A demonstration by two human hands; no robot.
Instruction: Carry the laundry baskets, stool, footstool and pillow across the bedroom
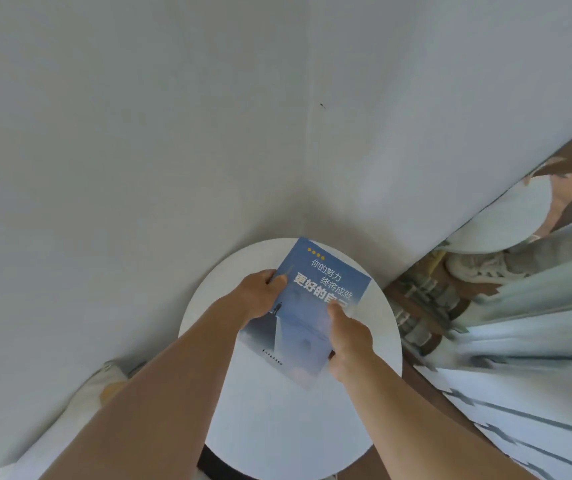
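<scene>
A blue book [315, 306] with white and yellow lettering is held flat just over a round white stool top [277, 427] that stands against a pale wall. My left hand [260, 296] grips the book's left edge, thumb on the cover. My right hand [348, 336] pinches its right edge, thumb on top. Whether the book touches the stool top is not clear. At the lower left a white pillow [80, 403] with a yellow mark lies against the wall.
The pale wall [208, 116] fills the upper view. On the right a mirror [519, 271] reflects a round white top, a shoe and a wooden floor. Striped white fabric [537, 410] lies at the lower right.
</scene>
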